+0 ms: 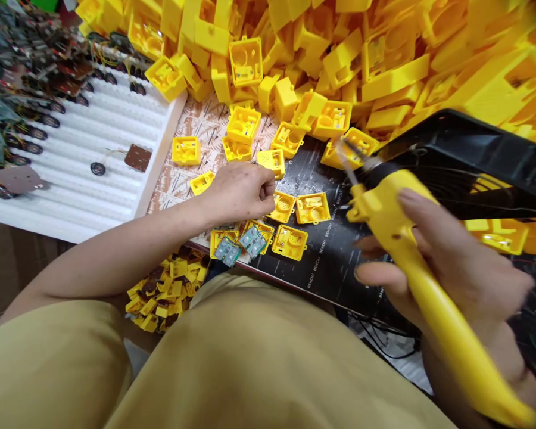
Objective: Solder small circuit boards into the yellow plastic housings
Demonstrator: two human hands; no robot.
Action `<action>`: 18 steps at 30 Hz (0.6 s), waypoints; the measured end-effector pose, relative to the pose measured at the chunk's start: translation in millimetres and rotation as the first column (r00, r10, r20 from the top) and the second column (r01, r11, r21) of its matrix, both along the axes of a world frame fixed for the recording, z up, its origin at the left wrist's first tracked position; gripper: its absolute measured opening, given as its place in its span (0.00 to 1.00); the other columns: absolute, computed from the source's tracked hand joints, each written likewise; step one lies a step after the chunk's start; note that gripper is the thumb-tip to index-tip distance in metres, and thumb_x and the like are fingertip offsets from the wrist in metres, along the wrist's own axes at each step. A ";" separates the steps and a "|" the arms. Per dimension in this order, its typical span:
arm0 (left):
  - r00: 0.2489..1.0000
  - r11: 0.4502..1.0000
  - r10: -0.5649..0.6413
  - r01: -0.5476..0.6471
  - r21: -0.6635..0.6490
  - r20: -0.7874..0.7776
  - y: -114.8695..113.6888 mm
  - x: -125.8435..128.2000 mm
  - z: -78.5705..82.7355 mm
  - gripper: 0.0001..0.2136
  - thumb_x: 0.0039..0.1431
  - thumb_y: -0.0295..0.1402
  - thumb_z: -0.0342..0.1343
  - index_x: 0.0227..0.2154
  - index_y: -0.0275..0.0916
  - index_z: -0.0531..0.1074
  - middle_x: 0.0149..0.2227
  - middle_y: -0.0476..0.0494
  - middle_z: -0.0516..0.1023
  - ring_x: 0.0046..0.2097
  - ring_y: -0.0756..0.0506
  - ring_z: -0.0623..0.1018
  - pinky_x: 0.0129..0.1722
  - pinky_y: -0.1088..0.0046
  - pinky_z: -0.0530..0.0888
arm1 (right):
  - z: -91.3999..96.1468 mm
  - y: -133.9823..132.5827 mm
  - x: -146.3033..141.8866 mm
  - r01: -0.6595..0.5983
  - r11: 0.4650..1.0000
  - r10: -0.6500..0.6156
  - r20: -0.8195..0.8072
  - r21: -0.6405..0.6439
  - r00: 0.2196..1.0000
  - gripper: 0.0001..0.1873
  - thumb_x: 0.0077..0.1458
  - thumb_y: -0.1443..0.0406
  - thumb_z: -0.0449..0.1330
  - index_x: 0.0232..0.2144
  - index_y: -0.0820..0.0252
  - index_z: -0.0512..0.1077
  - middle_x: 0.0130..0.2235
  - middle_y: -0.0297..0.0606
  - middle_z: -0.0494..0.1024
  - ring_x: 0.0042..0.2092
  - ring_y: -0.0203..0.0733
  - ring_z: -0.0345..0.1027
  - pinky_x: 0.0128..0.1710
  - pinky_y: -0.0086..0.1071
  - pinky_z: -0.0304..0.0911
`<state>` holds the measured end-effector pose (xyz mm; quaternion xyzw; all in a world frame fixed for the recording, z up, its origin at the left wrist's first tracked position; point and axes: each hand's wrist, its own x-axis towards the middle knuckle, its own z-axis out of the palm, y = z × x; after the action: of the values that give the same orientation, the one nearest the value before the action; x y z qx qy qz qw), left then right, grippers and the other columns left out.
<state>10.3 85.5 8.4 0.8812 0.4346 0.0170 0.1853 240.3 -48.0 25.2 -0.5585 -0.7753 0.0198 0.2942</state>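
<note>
My left hand (245, 189) hovers over or rests among small open yellow plastic cases, its fingers curled together; whatever they may pinch is hidden. One case (272, 163) lies just beyond its knuckles, and another case (282, 206) is partly covered by the fingertips. Closer to my body, two green circuit boards (254, 239) lie on yellow cases. My right hand (469, 274) is wrapped round a yellow soldering gun (422, 262), slightly blurred. Its metal tip points up and left, near a yellow case (357, 146) at the foot of the pile.
A large heap of yellow cases (290, 36) fills the far side. On the left, a white foam tray (116, 113) carries circuit boards with wired round black speakers (97, 169). A black slotted frame (469, 155) stands at right. More yellow parts (170, 292) sit below the table edge.
</note>
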 end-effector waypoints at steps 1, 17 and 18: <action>1.000 1.000 -0.001 0.001 0.004 0.002 -0.2 0.0 0.2 0.07 0.47 0.31 0.53 0.25 0.38 0.76 0.24 0.49 0.76 0.29 0.48 0.73 0.30 0.73 0.65 | -0.7 5.4 -1.5 -0.045 0.998 0.041 0.068 0.050 0.997 0.22 0.61 0.58 0.61 0.55 0.54 0.66 0.27 0.29 0.78 0.23 0.33 0.70 0.26 0.26 0.64; 0.999 0.999 0.027 -0.027 -0.026 0.034 6.1 -14.2 20.9 0.10 0.55 0.37 0.54 0.35 0.39 0.76 0.33 0.47 0.79 0.37 0.46 0.76 0.38 0.71 0.69 | -28.9 37.4 -13.7 -0.132 0.982 0.152 0.145 -0.136 0.978 0.21 0.60 0.59 0.61 0.53 0.58 0.64 0.45 0.42 0.77 0.39 0.44 0.75 0.33 0.32 0.68; 0.997 0.998 0.062 -0.062 0.010 0.055 10.4 -23.0 29.5 0.11 0.57 0.38 0.53 0.37 0.39 0.77 0.35 0.47 0.80 0.38 0.46 0.76 0.41 0.70 0.69 | -28.9 36.2 -10.9 -0.136 0.981 0.156 0.144 -0.141 0.977 0.23 0.60 0.58 0.61 0.54 0.58 0.63 0.46 0.42 0.77 0.40 0.44 0.75 0.34 0.32 0.69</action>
<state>-12.7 96.0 37.9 0.8676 0.4563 0.0493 0.1911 229.4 -11.8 -3.7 -0.5179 -0.8318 0.0485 0.1940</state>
